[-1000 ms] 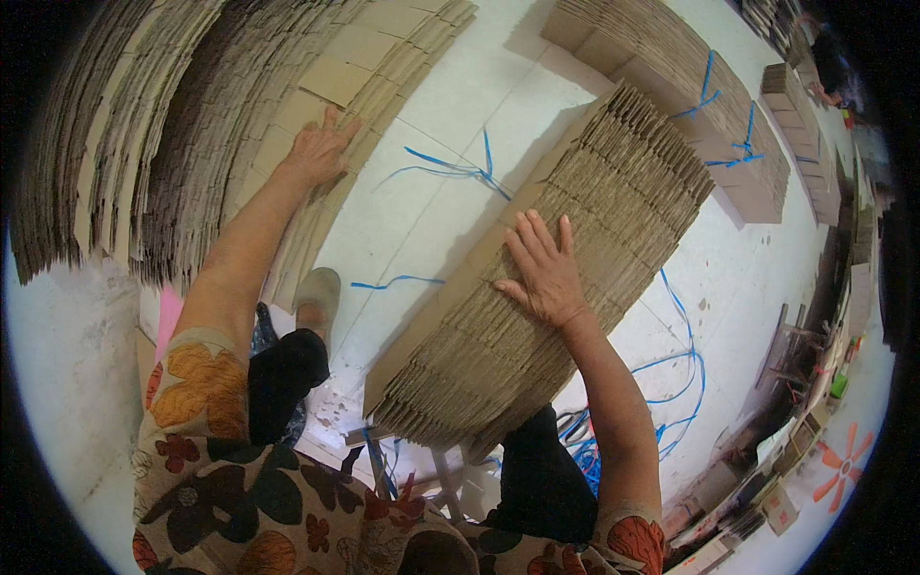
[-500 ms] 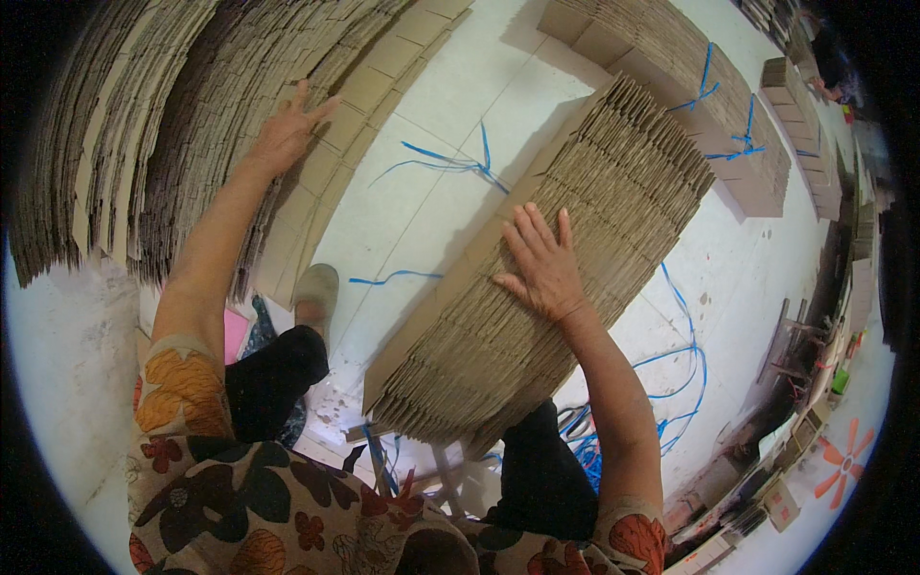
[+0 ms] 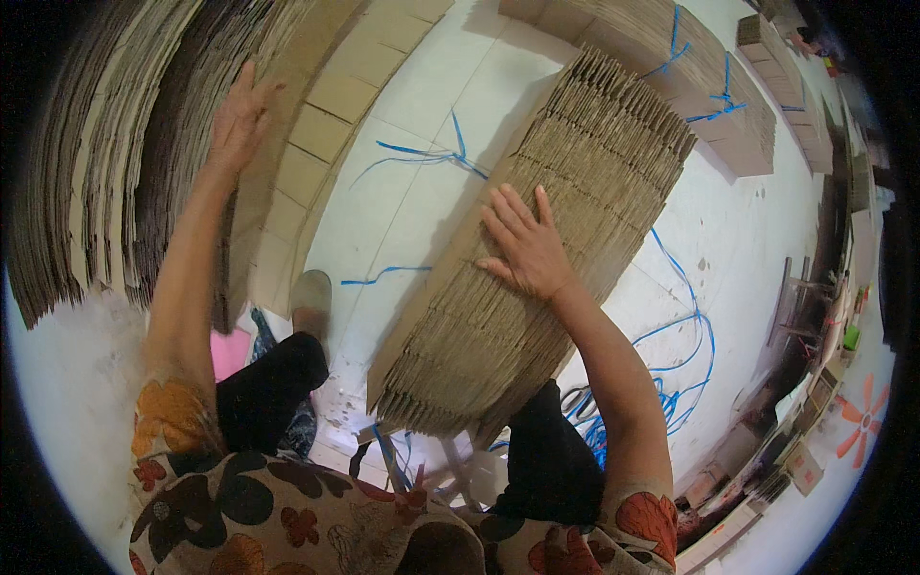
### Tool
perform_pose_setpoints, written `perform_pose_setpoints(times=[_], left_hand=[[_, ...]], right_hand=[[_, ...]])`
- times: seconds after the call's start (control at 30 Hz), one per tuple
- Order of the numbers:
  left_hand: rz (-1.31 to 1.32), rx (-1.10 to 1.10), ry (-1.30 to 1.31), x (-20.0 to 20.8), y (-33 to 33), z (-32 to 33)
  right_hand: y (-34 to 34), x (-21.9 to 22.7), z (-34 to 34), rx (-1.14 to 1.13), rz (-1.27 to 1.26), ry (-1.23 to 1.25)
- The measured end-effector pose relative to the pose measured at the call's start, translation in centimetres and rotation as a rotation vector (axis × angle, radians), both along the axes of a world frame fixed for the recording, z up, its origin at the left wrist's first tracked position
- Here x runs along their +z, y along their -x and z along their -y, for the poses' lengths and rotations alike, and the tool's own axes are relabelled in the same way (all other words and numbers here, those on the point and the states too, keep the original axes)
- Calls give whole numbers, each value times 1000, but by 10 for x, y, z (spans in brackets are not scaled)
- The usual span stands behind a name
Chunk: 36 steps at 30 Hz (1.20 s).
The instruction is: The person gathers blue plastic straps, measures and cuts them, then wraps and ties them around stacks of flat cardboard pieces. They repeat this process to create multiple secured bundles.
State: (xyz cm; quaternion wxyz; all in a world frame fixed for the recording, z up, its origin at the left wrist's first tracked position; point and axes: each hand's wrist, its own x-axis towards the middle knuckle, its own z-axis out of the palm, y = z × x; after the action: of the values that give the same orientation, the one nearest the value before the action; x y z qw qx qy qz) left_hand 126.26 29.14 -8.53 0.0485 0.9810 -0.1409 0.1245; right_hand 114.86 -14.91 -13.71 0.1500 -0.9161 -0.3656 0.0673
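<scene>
My right hand [image 3: 522, 244] lies flat, fingers spread, on top of a long bundle of folded brown cardboard pieces [image 3: 585, 163]. This bundle stands slantwise in front of me, its near end between my knees. Blue strapping ends [image 3: 422, 151] stick out from its left side onto the floor. To the left, my left hand [image 3: 240, 120] is at a large row of tightly packed cardboard [image 3: 192, 134], near its right-hand pieces. Its fingers are slightly blurred but look stretched and apart, gripping nothing I can see.
Tied cardboard bundles [image 3: 632, 38] with blue straps lie at the far right. Loose blue strapping [image 3: 695, 316] curls over the white floor right of my knee, near scissor handles [image 3: 575, 401]. An orange fan-shaped object [image 3: 861, 420] is at the right edge. My shoe [image 3: 311, 297] stands beside the left row.
My left hand has shifted leftward over the cardboard row, and more of the row's right-hand tan pieces shows. The right hand stays flat on the bundle. The whole view has shifted slightly.
</scene>
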Motion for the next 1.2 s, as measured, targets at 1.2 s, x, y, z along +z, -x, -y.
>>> perform_pose_setpoints(times=[1.2], left_hand=[[-675,-122,349,-37,121,246]], right_hand=[[1,-1,6,-18,-54,-46]])
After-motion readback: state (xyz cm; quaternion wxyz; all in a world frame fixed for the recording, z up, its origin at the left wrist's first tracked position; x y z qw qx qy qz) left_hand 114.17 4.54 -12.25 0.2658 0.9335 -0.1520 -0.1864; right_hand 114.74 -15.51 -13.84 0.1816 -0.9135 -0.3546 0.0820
